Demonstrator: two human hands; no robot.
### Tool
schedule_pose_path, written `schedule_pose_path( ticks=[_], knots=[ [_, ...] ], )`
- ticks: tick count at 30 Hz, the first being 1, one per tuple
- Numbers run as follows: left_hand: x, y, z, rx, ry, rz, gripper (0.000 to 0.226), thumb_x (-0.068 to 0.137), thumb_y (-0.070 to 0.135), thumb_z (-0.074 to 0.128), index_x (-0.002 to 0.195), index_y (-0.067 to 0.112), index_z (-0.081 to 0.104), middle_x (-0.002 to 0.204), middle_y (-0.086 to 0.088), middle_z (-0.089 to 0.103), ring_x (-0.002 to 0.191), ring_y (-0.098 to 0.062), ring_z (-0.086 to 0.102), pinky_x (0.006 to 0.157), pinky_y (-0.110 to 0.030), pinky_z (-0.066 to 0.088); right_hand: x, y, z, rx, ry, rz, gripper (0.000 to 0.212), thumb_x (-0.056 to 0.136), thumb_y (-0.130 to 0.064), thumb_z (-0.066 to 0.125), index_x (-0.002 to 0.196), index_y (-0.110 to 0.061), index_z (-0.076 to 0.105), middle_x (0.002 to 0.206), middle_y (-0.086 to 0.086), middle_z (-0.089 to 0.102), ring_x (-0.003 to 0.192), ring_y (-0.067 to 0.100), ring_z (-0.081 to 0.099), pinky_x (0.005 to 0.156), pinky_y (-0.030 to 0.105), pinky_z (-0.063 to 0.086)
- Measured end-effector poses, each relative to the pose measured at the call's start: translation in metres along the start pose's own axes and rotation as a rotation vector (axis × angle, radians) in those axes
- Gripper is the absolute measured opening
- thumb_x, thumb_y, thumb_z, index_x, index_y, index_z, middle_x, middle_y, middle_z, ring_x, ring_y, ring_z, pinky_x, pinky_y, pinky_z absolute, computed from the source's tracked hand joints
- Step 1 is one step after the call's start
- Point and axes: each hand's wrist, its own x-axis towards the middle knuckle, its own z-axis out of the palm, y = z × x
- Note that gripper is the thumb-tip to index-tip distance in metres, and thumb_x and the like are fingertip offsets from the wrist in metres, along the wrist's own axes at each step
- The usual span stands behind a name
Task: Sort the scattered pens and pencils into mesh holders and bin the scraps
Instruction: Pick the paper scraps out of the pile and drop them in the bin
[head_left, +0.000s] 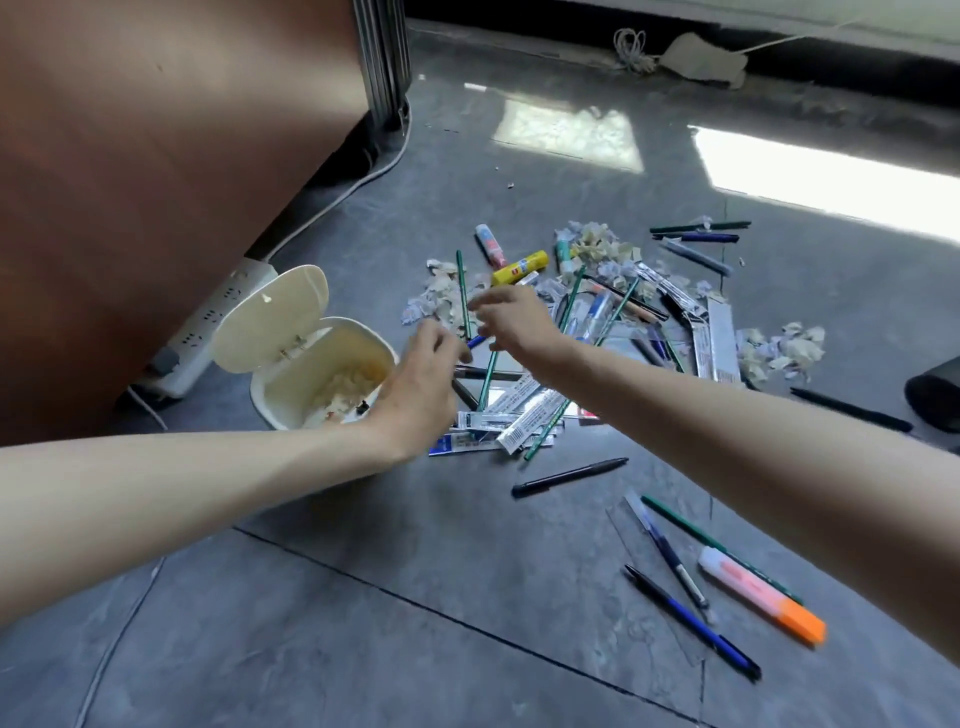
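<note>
A cream bin (270, 395) with its lid flipped up stands on the floor at the left, paper scraps inside. Right of it lies a heap of green pencils (460, 291), pens, refill packets (530, 421) and torn paper scraps (436, 296). My left hand (421, 384) hovers between the bin and the heap, fingers loosely curled with nothing seen in them. My right hand (511, 322) reaches over the heap toward the scraps at its left edge, fingers bent; I cannot see whether they pinch anything. A yellow glue stick (519, 267) lies behind it.
A brown cabinet (156, 156) and a white power strip (218, 322) stand at the left. Loose pens (569, 476) and an orange highlighter (763, 597) lie at the near right. More scraps (784, 348) and a dark object (935, 400) are at the far right.
</note>
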Motion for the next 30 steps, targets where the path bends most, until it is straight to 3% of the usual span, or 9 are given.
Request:
schedule_pose_path(
  ticks=[3,6,12,16,18,21,23,26,30],
  knots=[
    [0.014,0.015,0.033,0.090,-0.398,-0.119,0.048,0.079,-0.003,0.045,0.126,0.005,0.042,0.138,-0.014,0.024,0.129,-0.034,0.031,0.102,-0.047,0.036,0.000,0.052,-0.029,-0.486,-0.092,0.051,0.047,0.082,0.007,0.039,0.122,-0.005,0.061,0.131,0.016,0.056,0.118,0.025,0.053,0.091,0.026,0.044],
    [0.020,0.021,0.064,0.125,-0.534,-0.288,0.064,0.085,0.007,0.049,0.143,0.009,0.023,0.155,-0.015,-0.006,0.144,-0.033,0.000,0.113,-0.047,0.013,-0.003,0.091,-0.033,-0.700,-0.161,0.045,0.055,0.077,0.011,0.037,0.121,-0.009,0.062,0.130,0.015,0.054,0.120,0.028,0.051,0.095,0.028,0.042],
    [-0.010,0.032,0.099,0.076,-0.506,-0.249,0.067,0.080,0.008,0.052,0.141,0.012,0.023,0.144,-0.009,0.017,0.134,-0.029,0.019,0.109,-0.037,0.023,-0.002,0.114,-0.029,-0.862,-0.141,0.057,0.029,0.073,0.004,0.044,0.077,-0.017,0.063,0.093,0.011,0.067,0.086,0.028,0.061,0.063,0.028,0.043],
    [-0.002,0.026,0.097,0.002,-0.273,-0.262,0.061,0.078,0.004,0.049,0.135,0.015,0.030,0.134,-0.007,0.027,0.122,-0.027,0.031,0.102,-0.031,0.027,-0.007,0.121,-0.035,-1.025,-0.216,0.110,0.020,0.075,-0.001,0.046,0.083,-0.005,0.064,0.094,0.016,0.064,0.088,0.031,0.061,0.064,0.027,0.039],
    [0.014,0.017,0.095,-0.006,-0.250,-0.291,0.063,0.081,0.004,0.049,0.139,0.013,0.025,0.145,-0.010,0.020,0.133,-0.028,0.023,0.108,-0.034,0.021,-0.014,0.121,-0.041,-1.065,-0.314,0.153,0.022,0.075,-0.003,0.047,0.084,-0.005,0.067,0.096,0.016,0.067,0.091,0.032,0.063,0.068,0.029,0.045],
    [0.040,0.003,0.095,0.046,-0.378,-0.273,0.075,0.085,0.000,0.045,0.149,0.013,0.010,0.158,-0.007,-0.008,0.146,-0.024,-0.008,0.117,-0.043,0.002,-0.028,0.112,-0.049,-1.003,-0.460,0.214,0.029,0.077,0.003,0.047,0.091,-0.002,0.072,0.098,0.014,0.071,0.092,0.029,0.065,0.074,0.030,0.053],
    [0.052,0.000,0.095,0.094,-0.437,-0.249,0.073,0.087,0.003,0.045,0.150,0.013,0.008,0.158,-0.007,-0.006,0.146,-0.024,-0.009,0.118,-0.045,0.000,-0.035,0.107,-0.057,-0.934,-0.414,0.233,0.031,0.078,0.008,0.047,0.093,-0.001,0.072,0.098,0.012,0.071,0.089,0.023,0.064,0.065,0.022,0.046],
    [0.048,0.007,0.095,0.115,-0.409,-0.211,0.061,0.085,0.005,0.046,0.142,0.010,0.026,0.148,-0.015,0.021,0.139,-0.030,0.016,0.114,-0.043,0.015,-0.044,0.109,-0.074,-0.852,-0.131,0.225,0.030,0.076,0.008,0.046,0.087,-0.005,0.071,0.094,0.010,0.068,0.087,0.023,0.061,0.069,0.025,0.045],
    [0.024,0.013,0.101,0.205,-0.379,-0.124,0.045,0.078,-0.003,0.045,0.121,0.011,0.041,0.125,-0.013,0.037,0.116,-0.031,0.036,0.092,-0.036,0.030,-0.049,0.122,-0.095,-0.736,0.157,0.354,0.024,0.079,0.011,0.043,0.077,0.002,0.065,0.083,0.015,0.063,0.078,0.026,0.059,0.068,0.030,0.046]
  ],
)
